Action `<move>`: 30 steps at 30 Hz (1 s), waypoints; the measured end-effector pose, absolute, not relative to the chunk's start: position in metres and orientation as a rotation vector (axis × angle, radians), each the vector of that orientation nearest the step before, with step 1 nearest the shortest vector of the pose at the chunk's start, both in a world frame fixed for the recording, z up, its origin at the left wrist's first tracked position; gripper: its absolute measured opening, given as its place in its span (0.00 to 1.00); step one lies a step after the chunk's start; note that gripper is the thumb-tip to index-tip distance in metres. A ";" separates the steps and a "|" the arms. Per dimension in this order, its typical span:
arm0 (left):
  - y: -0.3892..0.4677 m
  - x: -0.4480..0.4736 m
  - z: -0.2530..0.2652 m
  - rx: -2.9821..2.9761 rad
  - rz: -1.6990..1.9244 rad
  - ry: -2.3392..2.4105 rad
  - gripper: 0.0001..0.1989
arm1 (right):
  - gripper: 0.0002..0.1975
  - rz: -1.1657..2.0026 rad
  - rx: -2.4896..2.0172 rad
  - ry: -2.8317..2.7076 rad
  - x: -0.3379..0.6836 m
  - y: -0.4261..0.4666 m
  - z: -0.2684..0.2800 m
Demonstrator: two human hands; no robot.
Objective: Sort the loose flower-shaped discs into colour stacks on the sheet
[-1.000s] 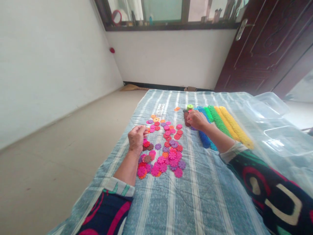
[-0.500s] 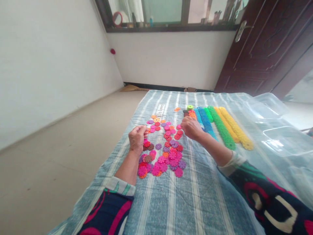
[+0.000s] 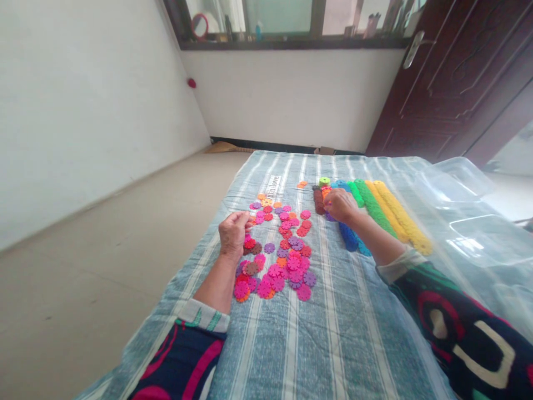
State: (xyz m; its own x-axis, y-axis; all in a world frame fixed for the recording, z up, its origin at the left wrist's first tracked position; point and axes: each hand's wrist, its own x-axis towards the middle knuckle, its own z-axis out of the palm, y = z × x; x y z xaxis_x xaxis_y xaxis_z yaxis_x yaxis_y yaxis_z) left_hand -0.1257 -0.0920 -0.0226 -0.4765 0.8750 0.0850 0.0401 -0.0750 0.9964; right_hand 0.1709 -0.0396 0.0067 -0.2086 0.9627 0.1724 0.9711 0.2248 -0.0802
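Note:
Loose notched plastic discs in pink, red, purple, orange and brown (image 3: 293, 262) lie scattered on the striped cloth. At the left edge of that scatter is my left hand (image 3: 233, 233), its thumb and fingertips pinched together; whatever they hold is too small to make out. My right hand (image 3: 343, 206) reaches over the near side of the rows, fingers closed beside a short orange row (image 3: 326, 191) and a brown row (image 3: 318, 200). Its fingertips are partly hidden. Purple discs (image 3: 329, 217) show just below it, and a blue row (image 3: 348, 238) runs partly under the hand.
Green (image 3: 377, 210) and yellow (image 3: 406, 222) rows of discs lie right of the blue ones. Clear plastic containers (image 3: 487, 239) stand at the right. A lime-green disc (image 3: 324, 181) and a few orange discs (image 3: 302, 184) lie farther back. The cloth-covered surface (image 3: 308, 350) ends at the left above the floor.
My right hand has moved right, from beside the red discs to the orange and brown rows, uncovering the brown row. My left hand has stayed nearly in place, still pinched.

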 end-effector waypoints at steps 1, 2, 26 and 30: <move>-0.092 -0.126 -0.022 1.010 1.623 1.543 0.14 | 0.10 -0.062 -1.842 -2.315 0.169 -0.039 0.006; -0.092 -0.126 -0.022 1.010 1.624 1.540 0.14 | 0.10 -0.058 -1.842 -2.320 0.167 -0.038 0.005; -0.093 -0.126 -0.022 1.041 1.605 1.542 0.13 | 0.11 -0.008 -1.848 -2.369 0.165 -0.031 0.007; -0.093 -0.125 -0.022 1.045 1.604 1.538 0.13 | 0.11 -0.008 -1.730 -2.449 0.165 -0.035 0.008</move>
